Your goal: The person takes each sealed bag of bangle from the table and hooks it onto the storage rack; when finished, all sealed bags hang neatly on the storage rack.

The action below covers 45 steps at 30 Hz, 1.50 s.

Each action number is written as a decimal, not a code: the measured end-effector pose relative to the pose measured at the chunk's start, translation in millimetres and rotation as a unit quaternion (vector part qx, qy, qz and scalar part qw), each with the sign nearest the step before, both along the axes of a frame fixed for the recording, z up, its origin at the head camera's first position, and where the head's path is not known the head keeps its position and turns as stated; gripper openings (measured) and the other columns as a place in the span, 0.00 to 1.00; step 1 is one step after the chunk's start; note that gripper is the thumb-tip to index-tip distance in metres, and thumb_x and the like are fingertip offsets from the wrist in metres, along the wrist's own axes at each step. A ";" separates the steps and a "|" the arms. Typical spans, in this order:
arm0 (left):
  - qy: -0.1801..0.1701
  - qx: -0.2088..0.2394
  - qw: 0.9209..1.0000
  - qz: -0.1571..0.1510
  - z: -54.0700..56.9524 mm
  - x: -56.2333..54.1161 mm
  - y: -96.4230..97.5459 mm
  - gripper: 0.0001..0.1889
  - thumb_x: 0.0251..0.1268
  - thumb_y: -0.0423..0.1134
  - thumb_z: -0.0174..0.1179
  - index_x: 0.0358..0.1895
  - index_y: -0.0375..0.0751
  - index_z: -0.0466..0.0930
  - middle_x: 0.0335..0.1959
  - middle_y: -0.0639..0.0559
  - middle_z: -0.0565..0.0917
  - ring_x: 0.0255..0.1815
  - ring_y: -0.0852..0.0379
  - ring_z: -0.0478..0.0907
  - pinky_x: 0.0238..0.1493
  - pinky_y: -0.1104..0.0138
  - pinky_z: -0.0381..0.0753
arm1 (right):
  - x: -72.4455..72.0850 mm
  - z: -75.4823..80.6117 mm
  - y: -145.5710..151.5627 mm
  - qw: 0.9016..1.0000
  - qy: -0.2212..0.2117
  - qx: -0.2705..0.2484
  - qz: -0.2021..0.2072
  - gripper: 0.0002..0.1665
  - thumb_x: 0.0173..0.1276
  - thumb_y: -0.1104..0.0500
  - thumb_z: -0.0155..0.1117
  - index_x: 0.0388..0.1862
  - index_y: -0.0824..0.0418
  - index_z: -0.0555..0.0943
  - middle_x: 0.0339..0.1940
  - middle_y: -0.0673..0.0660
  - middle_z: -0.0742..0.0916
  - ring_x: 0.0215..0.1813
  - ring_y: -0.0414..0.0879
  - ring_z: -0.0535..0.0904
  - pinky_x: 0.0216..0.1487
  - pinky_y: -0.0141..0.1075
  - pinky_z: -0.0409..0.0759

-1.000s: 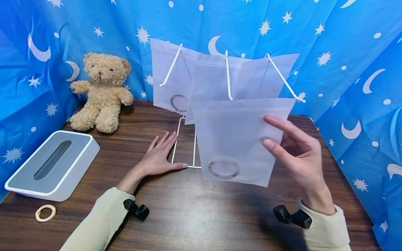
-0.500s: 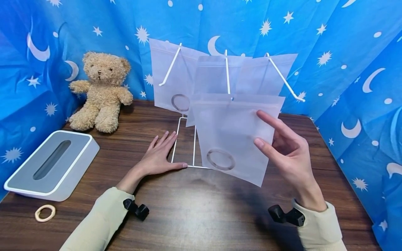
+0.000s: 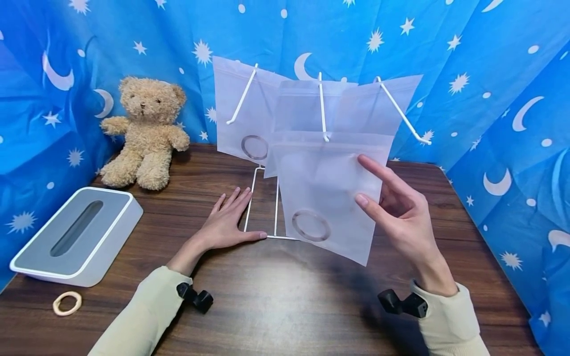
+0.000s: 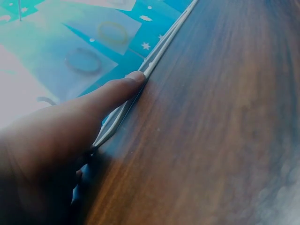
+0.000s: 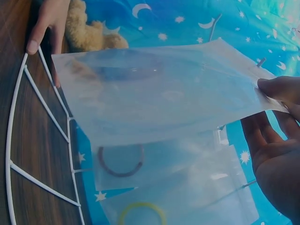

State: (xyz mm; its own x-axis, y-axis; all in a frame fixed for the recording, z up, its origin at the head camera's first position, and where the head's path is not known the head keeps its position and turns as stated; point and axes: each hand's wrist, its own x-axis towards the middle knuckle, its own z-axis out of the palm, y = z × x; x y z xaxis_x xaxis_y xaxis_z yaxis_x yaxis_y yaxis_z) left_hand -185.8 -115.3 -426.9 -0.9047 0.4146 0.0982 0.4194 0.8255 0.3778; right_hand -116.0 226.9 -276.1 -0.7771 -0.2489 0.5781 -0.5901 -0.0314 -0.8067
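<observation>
My right hand (image 3: 403,212) pinches a frosted zip bag (image 3: 334,188) by its right side, between thumb and fingers. A ring (image 3: 293,223) shows through the bag near its bottom. At the bag's top strip, the upturned tip of the rack's middle hook (image 3: 322,106) shows in front of the plastic. Behind it, other frosted bags (image 3: 240,99) hang on the white wire rack, one with a ring inside. My left hand (image 3: 224,222) lies flat with spread fingers at the left of the rack's base (image 3: 276,212), its thumb on the front wire (image 4: 161,51).
A teddy bear (image 3: 149,133) sits at the back left of the wooden table (image 3: 276,306). A grey and white tissue box (image 3: 111,237) stands at the left, with a loose pale ring (image 3: 58,311) in front of it. Blue curtains (image 3: 503,123) enclose the back and sides.
My right hand has moved left with the bag, bringing its top strip onto the middle hook's tip, which now shows in front. The left hand has stayed on the base.
</observation>
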 end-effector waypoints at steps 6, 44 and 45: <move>0.003 0.003 1.000 0.003 -5.3 -1.8 4.6 0.62 0.49 0.81 0.52 0.79 0.43 0.46 0.79 0.50 0.48 0.79 0.49 0.39 0.74 0.49 0.34 | -19.0 2.4 -5.4 0.999 0.016 0.017 -0.022 0.35 0.62 0.82 0.58 0.69 0.67 0.71 0.67 0.66 0.75 0.23 0.41 0.68 0.23 0.27 0.67; 0.008 0.001 1.000 -0.003 -6.6 -5.4 26.7 0.63 0.47 0.81 0.54 0.79 0.43 0.45 0.79 0.50 0.48 0.79 0.49 0.38 0.74 0.50 0.32 | -89.4 -11.5 31.3 0.990 0.063 0.111 -0.064 0.30 0.63 0.78 0.62 0.65 0.67 0.76 0.67 0.64 0.73 0.57 0.57 0.77 0.57 0.31 0.76; 0.007 0.000 1.000 -0.004 -6.1 -5.6 26.3 0.63 0.47 0.81 0.54 0.79 0.43 0.45 0.79 0.50 0.48 0.79 0.49 0.38 0.74 0.50 0.32 | -85.6 -14.1 35.6 0.981 0.084 0.146 -0.092 0.30 0.63 0.77 0.63 0.65 0.66 0.76 0.68 0.62 0.73 0.59 0.57 0.76 0.59 0.30 0.73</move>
State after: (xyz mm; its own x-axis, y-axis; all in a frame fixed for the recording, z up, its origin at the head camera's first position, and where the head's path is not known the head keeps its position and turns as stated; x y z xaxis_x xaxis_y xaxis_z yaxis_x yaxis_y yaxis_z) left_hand -191.5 -89.0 -433.0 -0.9000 0.4215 0.1114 0.4311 0.8224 0.3711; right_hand -201.6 262.4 -290.2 -0.7236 -0.2883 0.6271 -0.6902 0.3064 -0.6556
